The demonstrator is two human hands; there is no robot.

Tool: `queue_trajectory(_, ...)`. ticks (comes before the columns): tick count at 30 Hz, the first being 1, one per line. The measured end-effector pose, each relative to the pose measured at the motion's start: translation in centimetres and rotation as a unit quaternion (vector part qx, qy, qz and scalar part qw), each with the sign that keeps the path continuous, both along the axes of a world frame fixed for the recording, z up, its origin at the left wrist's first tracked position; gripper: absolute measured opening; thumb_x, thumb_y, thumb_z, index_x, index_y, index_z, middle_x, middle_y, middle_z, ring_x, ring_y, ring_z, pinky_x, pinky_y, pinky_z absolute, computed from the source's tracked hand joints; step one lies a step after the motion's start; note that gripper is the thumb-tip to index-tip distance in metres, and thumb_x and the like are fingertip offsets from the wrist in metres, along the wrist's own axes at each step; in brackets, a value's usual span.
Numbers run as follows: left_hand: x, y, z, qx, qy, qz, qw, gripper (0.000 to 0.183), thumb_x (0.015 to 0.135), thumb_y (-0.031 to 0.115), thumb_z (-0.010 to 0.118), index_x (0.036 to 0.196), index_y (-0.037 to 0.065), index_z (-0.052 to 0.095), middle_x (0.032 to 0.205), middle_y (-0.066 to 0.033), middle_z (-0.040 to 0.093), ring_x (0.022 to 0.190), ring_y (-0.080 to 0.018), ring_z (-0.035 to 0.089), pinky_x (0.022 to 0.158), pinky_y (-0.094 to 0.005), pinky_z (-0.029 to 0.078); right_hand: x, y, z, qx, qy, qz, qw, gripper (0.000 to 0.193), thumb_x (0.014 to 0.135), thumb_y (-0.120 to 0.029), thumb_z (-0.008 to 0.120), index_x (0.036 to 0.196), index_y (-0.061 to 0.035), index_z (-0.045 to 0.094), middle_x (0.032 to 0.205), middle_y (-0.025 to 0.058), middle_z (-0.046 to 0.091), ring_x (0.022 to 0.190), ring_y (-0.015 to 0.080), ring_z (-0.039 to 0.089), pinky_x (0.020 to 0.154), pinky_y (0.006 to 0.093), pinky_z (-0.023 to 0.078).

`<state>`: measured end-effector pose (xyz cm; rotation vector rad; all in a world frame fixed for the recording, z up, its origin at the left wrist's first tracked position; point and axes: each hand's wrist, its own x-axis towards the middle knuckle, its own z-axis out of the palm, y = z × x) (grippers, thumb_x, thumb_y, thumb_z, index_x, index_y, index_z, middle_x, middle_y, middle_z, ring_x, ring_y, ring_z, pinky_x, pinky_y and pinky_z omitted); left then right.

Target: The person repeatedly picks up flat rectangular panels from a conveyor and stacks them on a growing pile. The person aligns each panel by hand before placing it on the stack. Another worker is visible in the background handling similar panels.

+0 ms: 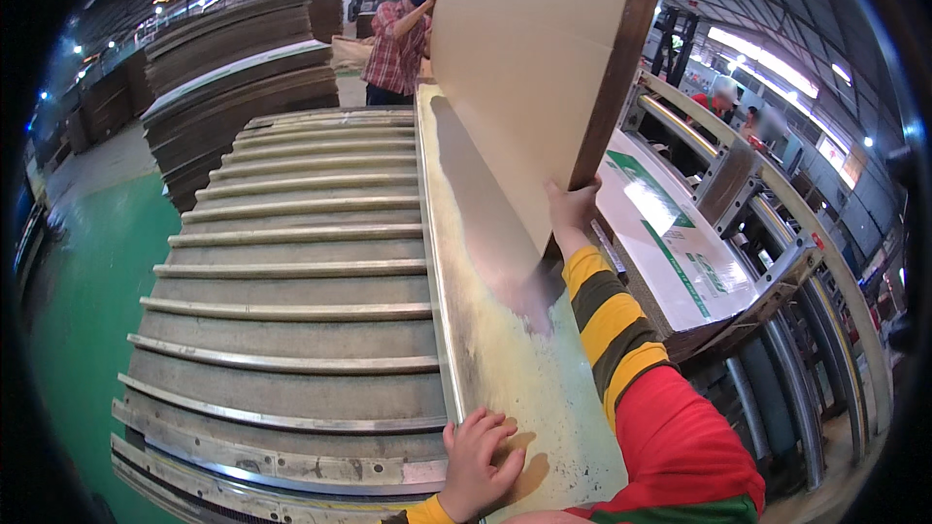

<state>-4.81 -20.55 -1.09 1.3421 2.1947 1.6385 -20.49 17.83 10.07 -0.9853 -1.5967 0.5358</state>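
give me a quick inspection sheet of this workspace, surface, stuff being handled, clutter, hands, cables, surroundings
Surface: pale worktable, stained and speckled, beside a bed of metal bars on the left.
Job's things: tan cardboard stack, brown-edged, standing on its long edge on the worktable.
Clutter: white boards with green print, stacked to the right.
Left hand: fingers spread at the worktable's left edge; contact unclear.
Right hand: holds the cardboard stack's near edge, low down.
Cables: nothing seen.
Surroundings: co-worker in a checked shirt at the cardboard stack's far end; brown stacks far left; green floor; metal roller frame on the right.
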Motion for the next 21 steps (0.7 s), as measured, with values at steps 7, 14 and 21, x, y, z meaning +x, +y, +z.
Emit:
queue_trajectory(7,-0.1,0.0,-0.2,0.016,0.007,0.0,1.0,0.034,0.074,0.023,0.072,0.105,0.011,0.065,0.121,-0.0094,0.061,0.123,-0.0342,0.048,0.103,-0.0535,0.027,0.9,-1.6,0.0,0.039,-0.011,0.012,0.999,0.085,0.062,-0.03,0.085,0.129,-0.0037,0.041,0.111,0.0202,0.064,0.102,0.0379,0.064,0.088,0.0429,0.05)
queue_trajectory(14,0.0,-0.4,-0.6,0.051,-0.019,0.015,0.998,0.033,0.077,0.022,0.07,0.107,0.011,0.064,0.119,-0.011,0.06,0.122,-0.0355,0.048,0.102,-0.0537,0.027,3.3,-5.2,-0.8,0.123,-0.006,0.019,0.992,0.086,0.058,-0.029,0.089,0.128,-0.0103,0.042,0.105,0.016,0.065,0.096,0.035,0.065,0.083,0.0422,0.051)
queue_trajectory(21,-3.9,0.6,2.6,0.26,-0.226,0.054,0.937,0.045,0.085,0.026,0.065,0.124,0.007,0.053,0.128,-0.01,0.054,0.122,-0.0265,0.05,0.101,-0.0409,0.038,7.1,-9.4,6.5,0.393,-0.039,0.08,0.915,0.062,0.06,-0.019,0.083,0.114,-0.0137,0.052,0.098,0.0113,0.063,0.087,0.0325,0.064,0.071,0.046,0.051)
